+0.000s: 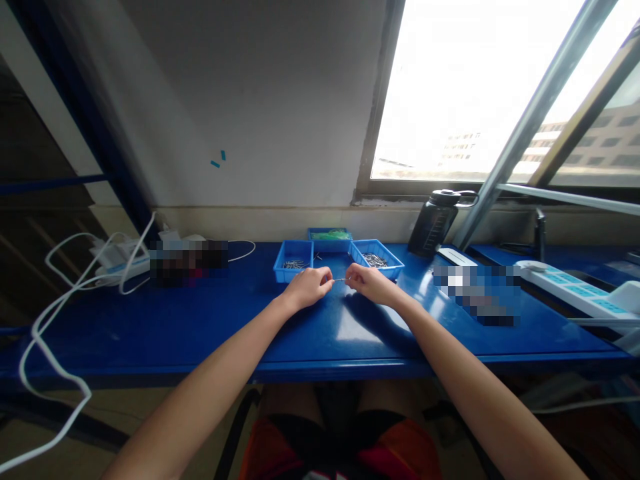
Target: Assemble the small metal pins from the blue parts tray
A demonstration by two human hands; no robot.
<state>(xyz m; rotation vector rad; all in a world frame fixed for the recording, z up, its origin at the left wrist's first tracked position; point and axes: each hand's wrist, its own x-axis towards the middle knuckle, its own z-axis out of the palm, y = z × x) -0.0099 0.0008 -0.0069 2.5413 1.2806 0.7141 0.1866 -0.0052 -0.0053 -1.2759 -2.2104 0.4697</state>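
Observation:
My left hand (311, 287) and my right hand (367, 282) meet over the blue table (210, 320), fingers pinched. Between them they hold a thin small metal pin (340, 279) by its two ends. Just behind the hands stand three small blue trays: the left tray (294, 261) and the right tray (376, 259) hold several small metal parts, the back tray (329, 237) holds something green.
A dark water bottle (434, 222) stands right of the trays by the window. A white power strip (575, 288) lies at the far right. White chargers and cables (113, 260) lie at the left, with a cable hanging off the edge.

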